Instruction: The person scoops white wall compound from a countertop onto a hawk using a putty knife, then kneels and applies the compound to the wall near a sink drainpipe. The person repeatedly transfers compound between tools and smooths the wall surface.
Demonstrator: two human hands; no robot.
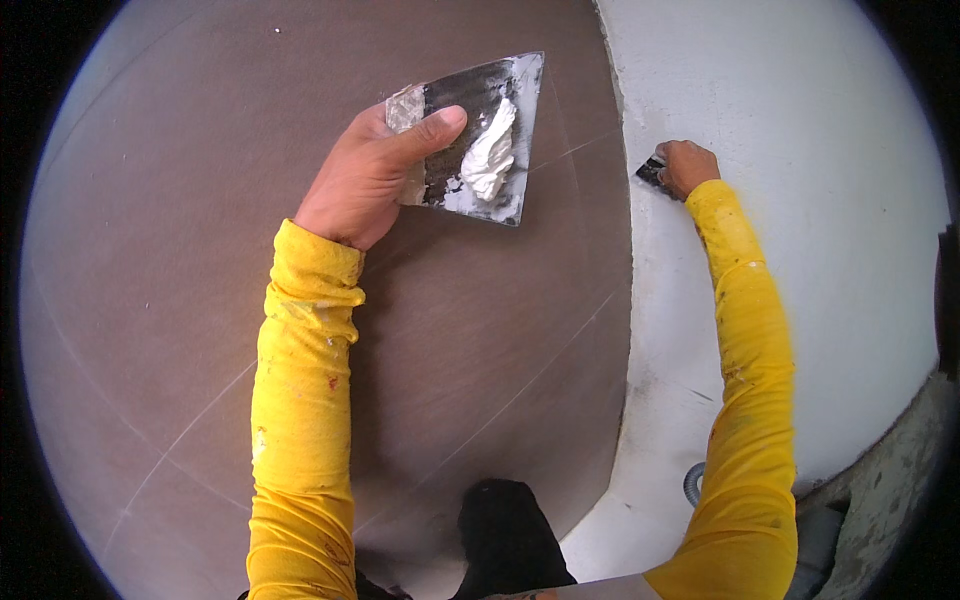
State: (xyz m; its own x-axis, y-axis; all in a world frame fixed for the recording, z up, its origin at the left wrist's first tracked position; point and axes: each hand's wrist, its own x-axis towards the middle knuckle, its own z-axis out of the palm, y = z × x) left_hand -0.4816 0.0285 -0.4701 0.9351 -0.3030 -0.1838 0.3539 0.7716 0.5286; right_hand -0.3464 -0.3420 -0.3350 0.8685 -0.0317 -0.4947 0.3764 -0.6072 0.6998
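My left hand (372, 175) grips a wide, flat plastering blade (450, 150) by its taped edge, with the thumb pressed on top. A lump of white filler paste (490, 155) lies on the blade's dark face, and smears of it show near the far edge. Over at the white wall (790, 250), my right hand (690, 168) is closed round a small dark putty knife (654, 172). The knife's edge is at the wall's lower strip, close to where it meets the floor; whether it touches cannot be made out.
Brown floor tiles (480, 360) with pale joint lines spread below and left. A rough edge runs along the foot of the wall. A grey corrugated conduit (692, 484) sticks out beside my right forearm. My dark-clad leg (510, 530) is at the bottom; rough grey concrete (890, 500) lies lower right.
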